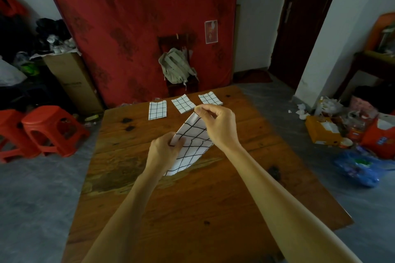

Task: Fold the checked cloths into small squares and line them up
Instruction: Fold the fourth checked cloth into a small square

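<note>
Wooden counter (213, 198), reddish-brown with dark knots and a pale worn patch near its left edge, stands on a grey floor before a red patterned hanging (139, 17). Three folded checked cloths lie in a row along the far edge: the left folded cloth (157, 110), the middle folded cloth (183, 104) and the right folded cloth (210, 98), each a small white square ruled with thin black grid lines, set apart from one another and slightly fanned in angle. Nearer the middle of the counter, an unfinished checked cloth (191, 145) of the same white fabric and black grid is held up at a slant, its lower end drooping to the wood. The left hand (163, 151) has a closed grip on the cloth's left edge, fingers and thumb curled over the fabric. The right hand (218, 124) pinches the raised top corner between thumb and fingertips, its other fingers curled. Behind the counter a chair carries a grey-green backpack (176, 66); red plastic stools (51, 130) stand to the left, and boxes and bags (350, 134) lie on the floor to the right.
</note>
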### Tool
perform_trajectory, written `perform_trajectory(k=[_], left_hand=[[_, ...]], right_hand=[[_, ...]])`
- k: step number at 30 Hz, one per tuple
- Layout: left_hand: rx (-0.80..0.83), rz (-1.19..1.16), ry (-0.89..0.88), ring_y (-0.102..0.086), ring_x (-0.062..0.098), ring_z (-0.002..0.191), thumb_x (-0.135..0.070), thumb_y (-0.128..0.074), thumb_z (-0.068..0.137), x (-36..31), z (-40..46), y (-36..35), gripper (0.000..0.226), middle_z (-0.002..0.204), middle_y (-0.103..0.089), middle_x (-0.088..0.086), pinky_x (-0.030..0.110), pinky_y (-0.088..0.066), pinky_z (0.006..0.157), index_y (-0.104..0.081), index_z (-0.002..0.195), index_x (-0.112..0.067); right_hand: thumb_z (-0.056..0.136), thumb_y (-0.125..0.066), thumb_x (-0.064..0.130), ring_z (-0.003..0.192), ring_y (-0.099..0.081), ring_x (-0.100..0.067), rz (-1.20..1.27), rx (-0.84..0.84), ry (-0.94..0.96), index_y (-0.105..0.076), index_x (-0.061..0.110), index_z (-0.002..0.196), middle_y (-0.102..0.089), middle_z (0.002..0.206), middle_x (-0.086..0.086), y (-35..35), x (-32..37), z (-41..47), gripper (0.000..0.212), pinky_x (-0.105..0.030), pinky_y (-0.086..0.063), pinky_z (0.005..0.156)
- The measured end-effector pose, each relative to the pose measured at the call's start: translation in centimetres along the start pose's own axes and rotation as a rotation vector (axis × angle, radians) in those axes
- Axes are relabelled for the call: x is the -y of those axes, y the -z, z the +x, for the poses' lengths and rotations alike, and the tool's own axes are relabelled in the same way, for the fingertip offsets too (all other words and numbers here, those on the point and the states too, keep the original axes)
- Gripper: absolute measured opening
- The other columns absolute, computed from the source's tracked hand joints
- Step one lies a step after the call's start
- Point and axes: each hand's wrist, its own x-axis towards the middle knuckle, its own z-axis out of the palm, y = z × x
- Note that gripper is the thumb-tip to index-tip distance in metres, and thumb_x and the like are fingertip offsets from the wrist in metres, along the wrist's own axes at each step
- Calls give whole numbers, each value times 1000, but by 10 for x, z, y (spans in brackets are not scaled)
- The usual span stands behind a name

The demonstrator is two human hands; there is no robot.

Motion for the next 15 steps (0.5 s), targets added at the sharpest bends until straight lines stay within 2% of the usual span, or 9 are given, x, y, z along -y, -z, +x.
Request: perform_trajectory(k=[4, 6, 7, 9, 11, 13, 15], left_hand=[[-54, 19, 79, -36, 8, 43, -24, -58, 94, -5, 9, -2, 40, 49, -43, -7, 15, -26, 39, -43, 57, -21], [-97, -60, 80, -43, 5, 48, -19, -58, 94, -7, 10, 1, 32, 56, -51, -9, 11, -32, 42, -52, 63, -20], [-119, -98, 68, -49, 2, 55, -17, -58, 94, -7, 11, 2, 25, 63, -57, -11, 7, -35, 47, -59, 69, -20], [-138, -136, 41, -60, -1, 73, -11, -58, 91, -9, 14, 6, 14, 81, -67, -11, 4, -41, 57, -70, 87, -17], [-104, -145, 33, -64, 4, 82, -3, -55, 88, -13, 17, 8, 22, 89, -71, -7, 11, -46, 64, -72, 95, -14], [-61, -157, 14, -63, 5, 84, 5, -51, 84, -20, 17, 9, 30, 91, -71, -6, 14, -48, 67, -72, 97, -13], [-29, -144, -44, -61, 1, 85, 10, -49, 82, -27, 17, 12, 36, 94, -70, -5, 9, -46, 70, -72, 98, -13]], right_hand=[[90, -67, 23, 90, -66, 1, 63, 34, 12, -74, 15, 99, -69, 87, 19, 6, 1, -4, 13, -17, -54, 81], [92, -65, 25, 79, -69, -6, 111, 113, -8, -74, 13, 88, -71, 79, 9, 10, 1, -6, 15, -25, -56, 75], [94, -62, 28, 69, -68, -7, 122, 155, -17, -73, 10, 82, -71, 72, 7, 12, 0, -7, 24, -25, -55, 70], [97, -53, 36, 58, -64, -6, 126, 217, -68, -73, 9, 80, -69, 66, 5, 14, -3, -8, 38, -21, -50, 66], [98, -49, 39, 64, -67, -12, 104, 219, -119, -73, 15, 84, -71, 70, 2, 13, -8, -9, 37, -26, -54, 71], [99, -51, 34, 70, -66, -3, 9, 197, -93, -73, 16, 94, -72, 78, 5, 11, -14, -10, 29, -22, -52, 69], [97, -57, 27, 87, -63, 1, -119, 218, 5, -70, 15, 109, -71, 100, 7, 9, -19, -11, 21, -19, -51, 76]])
